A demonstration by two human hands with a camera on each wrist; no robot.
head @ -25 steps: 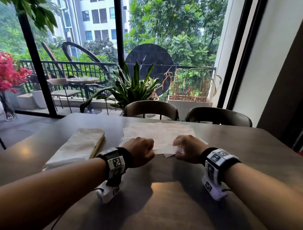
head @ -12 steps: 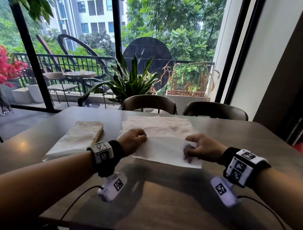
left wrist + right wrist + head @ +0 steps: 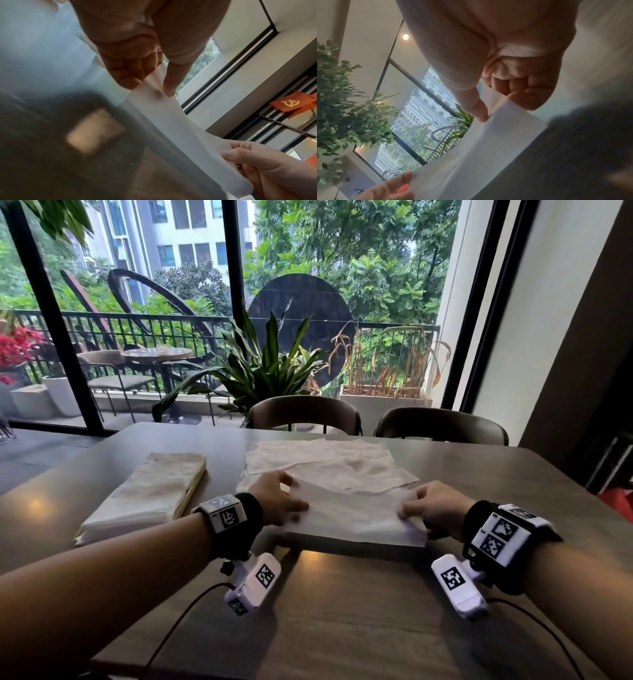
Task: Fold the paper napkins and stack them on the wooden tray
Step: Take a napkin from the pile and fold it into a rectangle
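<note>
A white paper napkin point(image 3: 356, 517) is held stretched just above the dark table. My left hand point(image 3: 282, 501) pinches its left edge between thumb and fingers point(image 3: 128, 79). My right hand point(image 3: 428, 510) pinches its right edge, thumb point(image 3: 477, 112) on top of the paper. Behind it a loose pile of unfolded napkins point(image 3: 329, 465) lies flat in the table's middle. At the left the wooden tray point(image 3: 193, 489) carries a stack of folded napkins point(image 3: 147, 494); only the tray's right edge shows.
The dark table point(image 3: 342, 604) reaches to its front edge near me. Two brown chairs point(image 3: 305, 414) stand at the far side before a glass wall with a potted plant point(image 3: 263, 371). Camera cables trail from both wrists over the table.
Both hands have drawn one napkin off the loose pile toward me and moved apart, so it now hangs spread between them. The view has tilted slightly upward.
</note>
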